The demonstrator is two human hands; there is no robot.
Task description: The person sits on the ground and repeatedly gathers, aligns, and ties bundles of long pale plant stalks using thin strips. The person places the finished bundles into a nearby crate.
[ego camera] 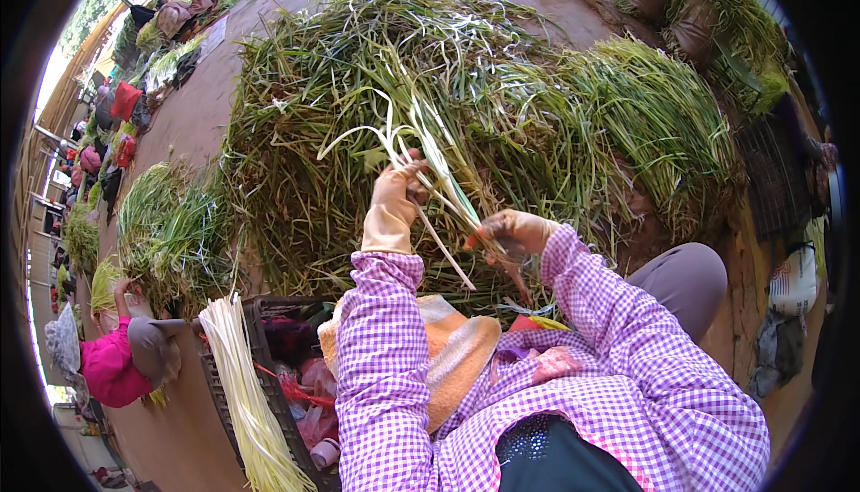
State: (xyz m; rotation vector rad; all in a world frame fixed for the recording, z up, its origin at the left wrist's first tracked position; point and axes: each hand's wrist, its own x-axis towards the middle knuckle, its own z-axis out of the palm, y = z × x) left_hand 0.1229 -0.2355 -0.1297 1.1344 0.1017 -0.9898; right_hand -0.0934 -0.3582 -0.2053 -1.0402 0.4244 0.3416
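Note:
My left hand (398, 199), in a tan glove, grips several pale allium-like stalks (386, 137) above a big green heap. Their thin leaf ends curl up and to the left, and one pale stem (443, 250) hangs down below the hand. My right hand (517, 230), also gloved and slightly blurred, pinches the root end of a green-and-white stalk (447, 179) that slants past my left hand. Something orange shows at its fingertips. Brown root or husk strands (514, 273) dangle beneath it. Behind both hands lies the heap of long-leaved plants (302, 122).
At my left, a bundle of stripped pale stalks (252, 398) lies across a dark plastic crate (269, 344) holding bags. An orange striped towel (447, 357) covers my lap. Another person (114, 364) in pink sits beside a smaller green heap (178, 236). Filled sacks (695, 28) stand far right.

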